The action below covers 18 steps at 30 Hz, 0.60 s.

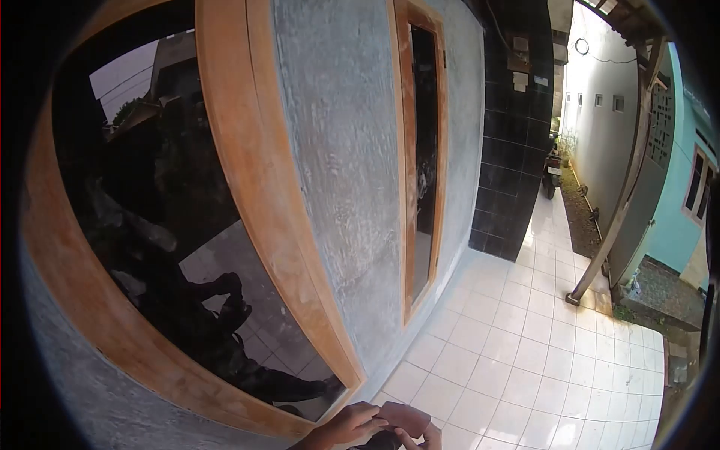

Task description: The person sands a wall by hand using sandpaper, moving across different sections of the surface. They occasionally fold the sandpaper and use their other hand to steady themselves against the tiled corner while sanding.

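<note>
At the bottom edge, my left hand (pixel 351 425) has its fingers pressed on a small reddish-brown sheet (pixel 405 416) that looks like sandpaper. My right hand (pixel 430 436), mostly cut off by the frame, grips the same sheet from the right. A dark item lies below it, too hidden to name. Just beyond my hands is the lower corner of an orange-brown wooden window frame (pixel 281 217) around dark, reflective glass (pixel 180 195).
A grey plastered wall (pixel 345 142) holds a narrower wooden-framed window (pixel 425 150). White floor tiles (pixel 517 352) run past a black-tiled wall (pixel 510 165) towards a parked motorbike (pixel 553 169). A slanted post (pixel 619 202) stands at the right, before a turquoise building (pixel 686 195).
</note>
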Each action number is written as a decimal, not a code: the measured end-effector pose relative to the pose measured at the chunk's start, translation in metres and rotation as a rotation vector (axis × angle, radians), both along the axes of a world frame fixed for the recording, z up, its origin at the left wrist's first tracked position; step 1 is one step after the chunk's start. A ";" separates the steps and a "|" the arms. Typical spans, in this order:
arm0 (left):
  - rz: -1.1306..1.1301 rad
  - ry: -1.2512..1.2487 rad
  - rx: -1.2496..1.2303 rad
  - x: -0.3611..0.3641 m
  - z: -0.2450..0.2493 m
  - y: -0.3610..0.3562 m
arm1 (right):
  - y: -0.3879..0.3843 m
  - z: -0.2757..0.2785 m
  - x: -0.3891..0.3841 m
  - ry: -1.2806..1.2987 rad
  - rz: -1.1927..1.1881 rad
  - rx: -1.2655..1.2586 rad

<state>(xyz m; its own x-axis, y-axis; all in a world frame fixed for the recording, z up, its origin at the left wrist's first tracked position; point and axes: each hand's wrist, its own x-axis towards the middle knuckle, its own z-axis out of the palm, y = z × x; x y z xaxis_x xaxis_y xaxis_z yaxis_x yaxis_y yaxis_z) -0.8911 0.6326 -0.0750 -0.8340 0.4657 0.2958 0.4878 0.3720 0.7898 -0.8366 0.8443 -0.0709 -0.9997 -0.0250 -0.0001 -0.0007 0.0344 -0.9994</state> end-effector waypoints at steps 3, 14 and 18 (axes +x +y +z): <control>-0.077 0.044 -0.075 -0.068 -0.011 0.026 | 0.030 -0.019 -0.054 0.076 -0.031 0.014; -0.285 0.250 -0.187 -0.309 0.005 0.128 | 0.103 -0.012 -0.244 0.152 -0.048 -0.158; -0.412 0.259 -0.143 -0.360 0.013 0.172 | 0.128 0.034 -0.284 -0.165 -0.210 -0.429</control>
